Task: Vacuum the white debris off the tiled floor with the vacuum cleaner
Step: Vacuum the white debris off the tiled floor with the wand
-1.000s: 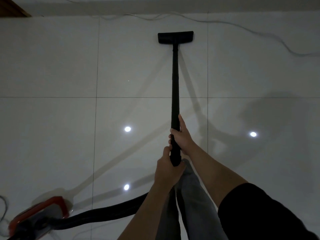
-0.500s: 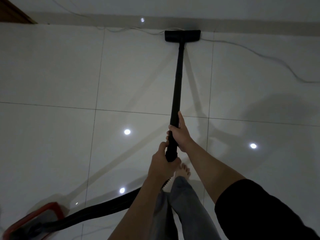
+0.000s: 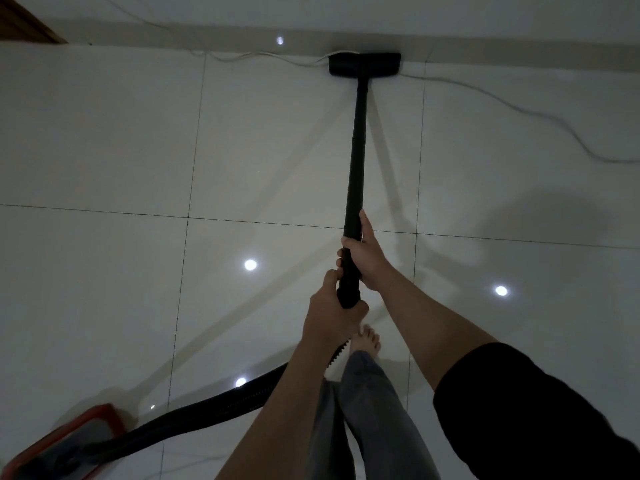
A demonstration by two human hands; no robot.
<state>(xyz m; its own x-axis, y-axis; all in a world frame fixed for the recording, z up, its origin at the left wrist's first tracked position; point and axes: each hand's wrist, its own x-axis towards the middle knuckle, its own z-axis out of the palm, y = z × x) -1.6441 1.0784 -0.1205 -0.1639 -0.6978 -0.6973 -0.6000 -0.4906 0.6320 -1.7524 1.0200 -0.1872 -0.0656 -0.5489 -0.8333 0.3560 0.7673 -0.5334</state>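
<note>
A long black vacuum wand [image 3: 356, 161] runs from my hands up to a flat black floor head [image 3: 364, 65], which sits against the base of the far wall. My right hand [image 3: 365, 258] grips the wand higher up, thumb lying along it. My left hand [image 3: 330, 317] grips the wand's lower end, where the black ribbed hose [image 3: 207, 414] joins. The hose curves left to the red vacuum body [image 3: 62, 441] at the bottom left corner. A tiny white speck [image 3: 258, 172] lies on the glossy white tiles [image 3: 104, 133]; other debris is too small to tell.
A thin white cable [image 3: 519, 109] trails along the wall base and loops right across the floor, passing the floor head. My bare foot [image 3: 367, 341] and grey trouser leg stand below the hands. A brown wooden edge [image 3: 24, 22] shows at the top left. Ceiling lights reflect in the tiles.
The floor head has been pushed forward from mid-tile to the base of the wall. My hands and foot have stepped forward with it, and the vacuum body has slid lower left.
</note>
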